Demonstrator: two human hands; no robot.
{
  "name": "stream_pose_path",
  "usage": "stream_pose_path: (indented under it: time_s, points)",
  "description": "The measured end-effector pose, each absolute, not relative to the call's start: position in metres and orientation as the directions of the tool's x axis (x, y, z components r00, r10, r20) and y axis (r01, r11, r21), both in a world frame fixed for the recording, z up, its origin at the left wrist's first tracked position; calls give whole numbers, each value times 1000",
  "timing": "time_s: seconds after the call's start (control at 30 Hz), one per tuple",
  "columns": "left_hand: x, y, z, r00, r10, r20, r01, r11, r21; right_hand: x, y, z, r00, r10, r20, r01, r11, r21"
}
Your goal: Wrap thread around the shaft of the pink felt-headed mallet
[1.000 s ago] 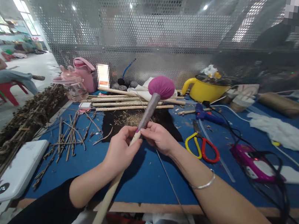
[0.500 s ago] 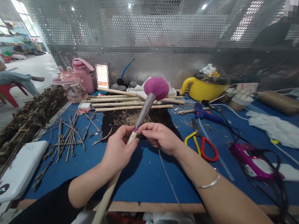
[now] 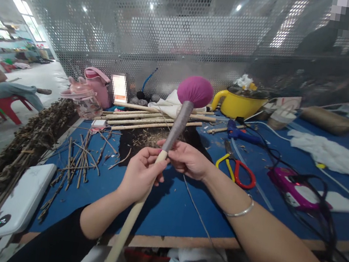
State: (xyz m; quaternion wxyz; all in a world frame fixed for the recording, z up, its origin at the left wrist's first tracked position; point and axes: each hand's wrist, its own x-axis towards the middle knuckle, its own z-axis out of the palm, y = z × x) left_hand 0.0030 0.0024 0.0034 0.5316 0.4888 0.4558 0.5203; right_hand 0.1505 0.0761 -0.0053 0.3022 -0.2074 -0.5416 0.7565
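My left hand (image 3: 142, 172) is closed around a pale wooden stick (image 3: 130, 220), just below its grey thread wrapping (image 3: 179, 125). The stick slants up and away from me, topped by a round purple cloth-covered head (image 3: 195, 91) gathered at its neck. Against the lower end of the wrapping, my right hand (image 3: 189, 160) is closed in a pinch. A loose grey thread (image 3: 194, 206) trails from beneath that hand to the table's front edge; the fingers hide where it meets the stick.
Red-and-yellow-handled scissors (image 3: 236, 171) and a blue glue gun (image 3: 248, 134) lie to the right, near a yellow pot (image 3: 239, 105). Bare wooden sticks (image 3: 143, 120) lie behind. Thin twigs (image 3: 83, 161) and a white power bank (image 3: 21, 202) are left. A person (image 3: 4, 83) sits beyond.
The purple head has moved up and right, closer to me, and the stick has turned slightly. Both hands have shifted a little to the right with it.
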Motion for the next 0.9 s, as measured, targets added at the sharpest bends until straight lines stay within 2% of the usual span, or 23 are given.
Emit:
stream_pose_path:
  time_s: [0.07,0.13,0.27,0.33,0.4,0.57,0.7,0.9]
  points:
    - [2,4,3,112,994,-8,-93,19,996,150,76,-7,-720,694,25,-220,-193,-956]
    - [0,5,0,100,995,-27,26,24,999,148,76,-9,-673,739,24,-184,-135,-974]
    - [-2,6,-5,-72,984,165,344,-131,930,142,73,-8,-594,804,-24,-127,-124,-984]
    - [-2,6,-6,-77,976,205,386,-161,909,140,70,-4,-588,809,-25,-138,-131,-982]
    - [-1,6,-5,-67,987,150,328,-120,937,138,68,-1,-584,811,-4,-162,-122,-979]
    - [0,6,4,-31,999,-18,31,19,999,141,71,-1,-602,796,66,-224,-88,-971]
    - [-2,6,9,63,998,-27,-144,36,989,144,74,-5,-621,778,97,-265,-92,-960]
    - [-4,5,10,206,977,-49,-245,100,964,145,70,1,-673,740,26,-278,-220,-935]
